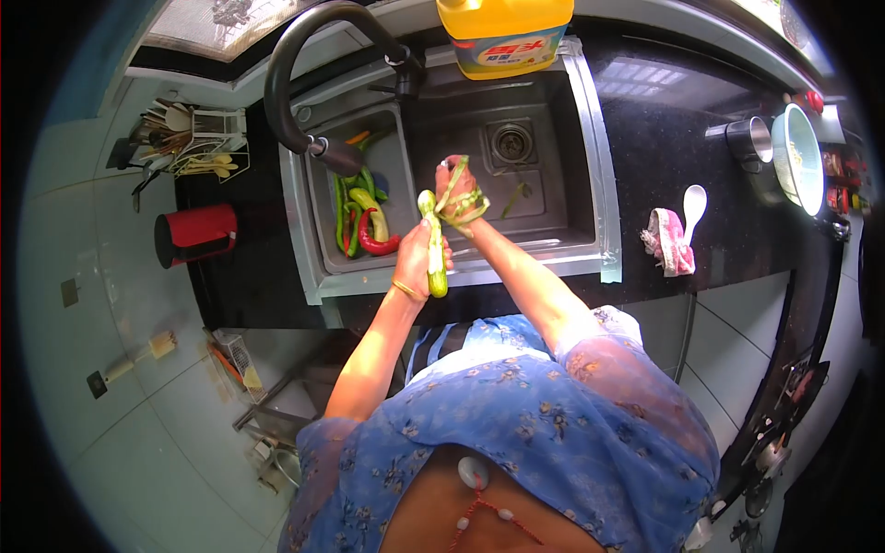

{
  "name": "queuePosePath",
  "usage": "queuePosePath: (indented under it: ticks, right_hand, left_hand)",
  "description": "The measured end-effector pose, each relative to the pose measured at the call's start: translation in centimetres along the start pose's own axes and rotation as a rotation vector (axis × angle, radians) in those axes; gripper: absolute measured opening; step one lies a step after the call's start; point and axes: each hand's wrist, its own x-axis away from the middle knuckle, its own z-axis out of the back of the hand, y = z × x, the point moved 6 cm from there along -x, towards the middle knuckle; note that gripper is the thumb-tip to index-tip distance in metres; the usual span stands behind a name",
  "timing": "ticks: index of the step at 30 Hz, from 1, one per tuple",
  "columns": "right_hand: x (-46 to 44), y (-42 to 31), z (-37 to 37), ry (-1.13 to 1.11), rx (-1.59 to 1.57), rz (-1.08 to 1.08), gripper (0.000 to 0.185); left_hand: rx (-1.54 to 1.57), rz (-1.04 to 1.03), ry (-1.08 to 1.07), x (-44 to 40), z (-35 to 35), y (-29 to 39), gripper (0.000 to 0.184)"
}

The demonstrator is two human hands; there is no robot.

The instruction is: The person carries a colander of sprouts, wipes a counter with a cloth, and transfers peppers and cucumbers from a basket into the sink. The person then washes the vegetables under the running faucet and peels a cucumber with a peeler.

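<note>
My left hand point(418, 263) is wrapped round a partly peeled green vegetable point(437, 279), held over the sink's front edge. Close beside its upper end is my right hand point(458, 189), its fingers closed, with thin green peel strips point(468, 203) hanging over it; whatever tool it may hold is too small to make out. Left of my hands, in the smaller basin, lie a red pepper point(376, 245), green peppers point(342, 214) and a pale green vegetable point(370, 205). A few peel scraps point(522, 191) are in the larger basin near the drain point(512, 143).
A black faucet point(277, 88) arches over the left basin. Behind the sink stands a yellow jug point(505, 37). A white spoon point(694, 207) and a pink cloth point(670, 244) lie right; farther off are a metal cup point(749, 141) and a bowl point(800, 159). A red container point(205, 233) is left.
</note>
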Motion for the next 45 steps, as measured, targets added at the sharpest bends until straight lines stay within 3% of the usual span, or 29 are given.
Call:
queuePosePath:
  ticks: [4, 5, 10, 14, 15, 18, 23, 26, 28, 30, 31, 32, 34, 35, 36, 38, 40, 41, 42, 44, 45]
  right_hand:
    - [-4.4, 4.6, 0.3, 0.096, 0.197, -0.124, 0.029]
    - [-4.7, 6.2, 0.4, 0.147, 0.131, -0.297, 0.031]
    - [0.2, 1.8, 0.2, -0.081, 0.033, 0.017, 0.031]
    - [-1.4, 0.8, 1.1, -0.108, 0.266, 0.072, 0.028]
    - [-2.9, 2.3, 1.5, -0.045, 0.351, -0.085, 0.027]
    - [-5.0, 5.2, 2.1, 0.081, 0.294, -0.013, 0.03]
    - [-2.3, 2.5, 0.4, -0.166, 0.348, 0.007, 0.027]
    - [-4.9, 5.3, 1.5, -0.072, 0.378, -0.196, 0.03]
    - [-5.5, 7.3, 1.4, 0.002, 0.375, -0.115, 0.032]
    - [-5.7, 8.7, -0.9, -0.147, 0.176, -0.146, 0.032]
    - [-4.3, 6.2, -1.1, -0.22, 0.2, -0.055, 0.03]
    - [-3.5, 7.1, -2.0, -0.35, 0.074, -0.236, 0.031]
    - [-4.2, 6.4, -0.2, -0.244, 0.362, -0.149, 0.03]
    - [-4.9, 8.0, -0.6, -0.357, 0.381, -0.174, 0.029]
    - [-4.5, 9.6, -0.2, -0.195, 0.182, -0.27, 0.025]
    - [-4.4, 8.3, -0.6, -0.245, -0.05, -0.289, 0.022]
    - [-2.4, 6.0, -2.0, -0.466, -0.386, -0.364, 0.02]
    - [-2.3, 6.3, -3.2, -0.706, -0.371, -0.399, 0.02]
    - [-2.0, 6.0, -2.9, -0.706, -0.371, -0.4, 0.02]
    - [-3.3, 6.8, -1.0, -0.258, 0.323, -0.054, 0.021]
    - [-3.5, 8.8, -1.4, -0.247, 0.286, -0.148, 0.026]
  left_hand:
    - [-0.005, 0.1, -0.093, 1.7, -1.9, -0.4, 0.034]
    - [0.025, 0.096, -0.092, 1.7, -2.1, -0.5, 0.033]
    - [-0.057, 0.047, -0.019, 0.0, -0.4, -1.0, 0.028]
    - [-0.196, 0.017, -0.036, 1.1, -0.8, -0.8, 0.026]
    - [-0.264, 0.034, -0.049, 1.8, -1.1, -1.0, 0.028]
    - [-0.318, 0.069, -0.056, 2.3, -1.5, -1.1, 0.031]
    - [-0.297, 0.046, -0.093, 1.2, -1.2, -1.3, 0.036]
    - [-0.41, -0.004, -0.111, 2.8, -2.0, -0.8, 0.041]
    - [-0.403, 0.016, -0.11, 3.0, -2.2, -0.7, 0.044]
    - [-0.452, -0.002, -0.171, 2.4, -1.8, -0.8, 0.048]
    - [-0.452, -0.001, -0.17, 2.5, -1.7, -0.8, 0.048]
    - [-0.47, -0.036, -0.201, 2.7, -1.9, -0.6, 0.046]
    - [-0.488, -0.07, -0.232, 3.2, -2.1, -0.4, 0.045]
    - [-0.473, -0.075, -0.266, 3.6, -2.3, -0.4, 0.043]
    - [-0.459, -0.081, -0.3, 3.9, -2.5, -0.3, 0.041]
    - [-0.398, -0.054, -0.309, 3.4, -2.6, -0.3, 0.039]
    - [-0.337, -0.028, -0.318, 3.1, -2.7, -0.2, 0.037]
    - [-0.309, -0.017, -0.329, 3.1, -2.8, -0.2, 0.038]
    - [-0.281, -0.007, -0.339, 3.2, -2.9, -0.2, 0.039]
    - [-0.183, -0.051, -0.312, 3.8, -3.2, 0.5, 0.037]
    - [-0.088, -0.092, -0.294, 4.0, -3.2, 0.9, 0.035]
